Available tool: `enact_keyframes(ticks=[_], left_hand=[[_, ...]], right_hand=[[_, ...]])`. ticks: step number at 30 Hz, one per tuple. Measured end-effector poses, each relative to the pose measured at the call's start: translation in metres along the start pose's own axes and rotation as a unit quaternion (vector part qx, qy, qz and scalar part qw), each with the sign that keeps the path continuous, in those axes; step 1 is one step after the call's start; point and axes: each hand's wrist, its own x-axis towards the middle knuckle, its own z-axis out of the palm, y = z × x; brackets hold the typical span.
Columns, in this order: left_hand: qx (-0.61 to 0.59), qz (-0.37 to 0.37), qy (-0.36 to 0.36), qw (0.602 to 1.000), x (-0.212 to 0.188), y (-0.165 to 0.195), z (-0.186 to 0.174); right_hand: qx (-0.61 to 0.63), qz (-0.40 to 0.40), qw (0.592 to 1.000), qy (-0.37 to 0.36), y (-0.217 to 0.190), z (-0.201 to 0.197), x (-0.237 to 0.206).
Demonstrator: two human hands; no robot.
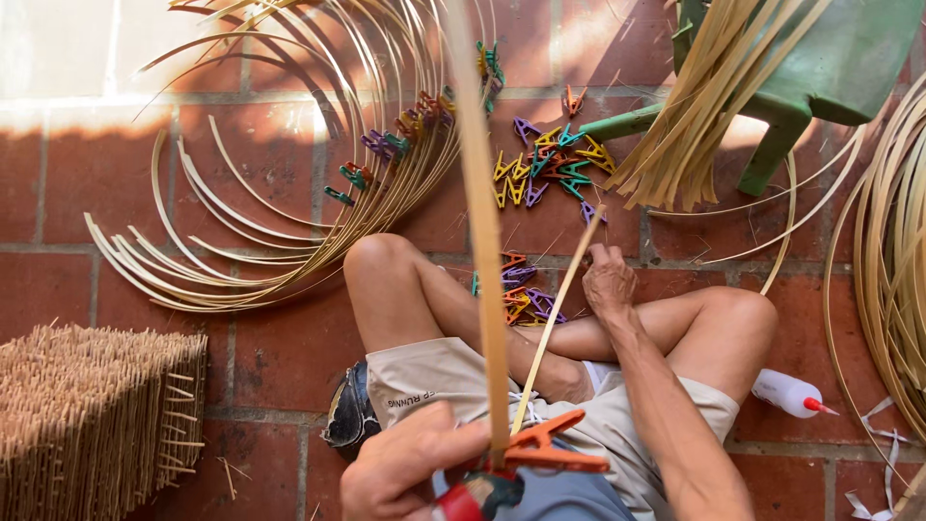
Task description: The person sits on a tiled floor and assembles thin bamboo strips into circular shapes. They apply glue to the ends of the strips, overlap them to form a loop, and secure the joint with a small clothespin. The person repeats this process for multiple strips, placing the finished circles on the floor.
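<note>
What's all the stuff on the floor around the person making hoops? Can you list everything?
bamboo hoops: many, pale yellow, top left on brick floor
loose clips: many, mixed colours, top middle
bamboo strips: a bundle, tan, against green stool
woven stick block: one, straw-coloured, bottom left
glue bottle: one, white, red tip, right
bent strip: one, tan, centre
orange clip: one, on the strip
left hand: by the clip
right hand: holds strip end

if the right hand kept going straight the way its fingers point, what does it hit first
Probably the purple clip lying on the brick floor just ahead of the right hand, then the pile of coloured clips beyond; depth is hard to judge.
</note>
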Motion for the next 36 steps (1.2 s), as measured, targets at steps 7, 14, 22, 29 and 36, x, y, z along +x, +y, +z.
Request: enact_keyframes(ticks=[7,14,22,29,36], left_hand=[[-0.040,-0.034,-0.077,0.996,0.022,-0.011,0.014],[-0.076,-0.108,-0.122,0.984,0.027,-0.010,0.029],[-0.184,-0.066,-0.108,0.975,0.022,-0.008,0.031],[-0.321,-0.227,-0.076,0.916,0.008,-0.021,0.022],[-0.346,-0.208,-0.033,0.914,0.020,-0.024,0.004]], right_hand=[[0.008,0.051,0.992,-0.115,0.009,-0.061,0.019],[0.448,-0.065,0.885,-0.107,-0.069,-0.371,0.007],[0.222,-0.450,0.793,-0.344,-0.253,-0.407,0.009],[0.020,-0.412,0.759,-0.504,-0.292,-0.385,0.013],[0.330,-0.459,0.787,-0.247,-0.200,-0.377,0.031]])
